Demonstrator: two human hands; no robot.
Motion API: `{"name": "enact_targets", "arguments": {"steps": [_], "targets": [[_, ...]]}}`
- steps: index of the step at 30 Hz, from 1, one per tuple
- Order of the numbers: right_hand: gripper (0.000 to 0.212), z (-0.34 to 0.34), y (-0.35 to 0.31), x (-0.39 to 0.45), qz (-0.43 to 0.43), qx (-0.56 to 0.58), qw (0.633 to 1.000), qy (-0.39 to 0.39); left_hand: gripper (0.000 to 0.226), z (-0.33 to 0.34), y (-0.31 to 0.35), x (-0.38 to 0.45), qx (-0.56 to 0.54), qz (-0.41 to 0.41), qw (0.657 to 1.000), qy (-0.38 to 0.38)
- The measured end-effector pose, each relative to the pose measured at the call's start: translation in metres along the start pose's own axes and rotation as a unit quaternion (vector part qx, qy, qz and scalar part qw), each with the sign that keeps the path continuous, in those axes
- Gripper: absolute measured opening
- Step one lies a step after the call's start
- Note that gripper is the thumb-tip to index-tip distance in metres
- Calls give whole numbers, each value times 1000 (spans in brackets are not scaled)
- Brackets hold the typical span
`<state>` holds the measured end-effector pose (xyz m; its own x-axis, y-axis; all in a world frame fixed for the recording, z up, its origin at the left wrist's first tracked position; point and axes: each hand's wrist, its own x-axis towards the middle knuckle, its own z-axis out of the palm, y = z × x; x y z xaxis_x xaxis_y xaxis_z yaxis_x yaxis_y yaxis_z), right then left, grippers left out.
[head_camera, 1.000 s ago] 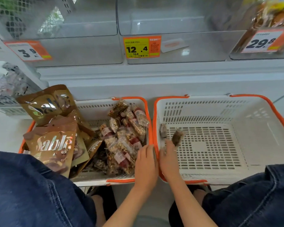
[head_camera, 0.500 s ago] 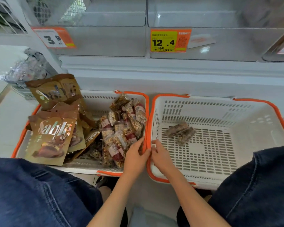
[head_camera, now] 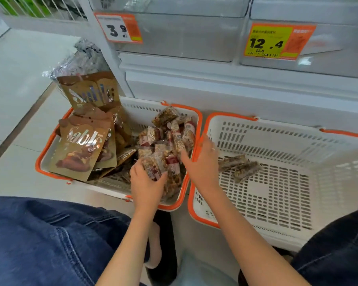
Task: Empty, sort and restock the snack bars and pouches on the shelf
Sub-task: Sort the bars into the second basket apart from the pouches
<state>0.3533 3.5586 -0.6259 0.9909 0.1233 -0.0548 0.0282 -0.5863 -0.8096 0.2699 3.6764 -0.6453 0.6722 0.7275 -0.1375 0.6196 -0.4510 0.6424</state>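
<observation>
Sorting's barely started imo: just two dark snack bars (head_camera: 239, 167) lie in the right basket (head_camera: 277, 205), while the left basket (head_camera: 50, 153) still holds the bar heap (head_camera: 170, 141) beside the Sablé pouches (head_camera: 81, 149). Left hand (head_camera: 146, 185) curls round a peanut bar (head_camera: 153, 166); right hand (head_camera: 203, 164) reaches in, fingers spread. Shelf bins (head_camera: 184, 38) above look empty, restocking's all left.

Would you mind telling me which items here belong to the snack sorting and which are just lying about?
Job:
- snack bars
- brown pouches
- left basket
- right basket, holding two dark bars
- empty shelf bins

Lying about:
- price tags
- silver packets
</observation>
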Motion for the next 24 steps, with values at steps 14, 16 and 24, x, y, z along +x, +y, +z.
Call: {"name": "enact_targets", "arguments": {"steps": [14,16,24], "targets": [[67,53,-11,56,-96,-332,931,-114,103,20,1,17,-23,-108,989,-100],[68,52,-7,46,-109,-286,949,-71,101,19,2,15,-55,-113,990,-69],[56,6,12,-13,-51,91,992,73,100,10,47,-2,-176,-15,983,-39]]}}
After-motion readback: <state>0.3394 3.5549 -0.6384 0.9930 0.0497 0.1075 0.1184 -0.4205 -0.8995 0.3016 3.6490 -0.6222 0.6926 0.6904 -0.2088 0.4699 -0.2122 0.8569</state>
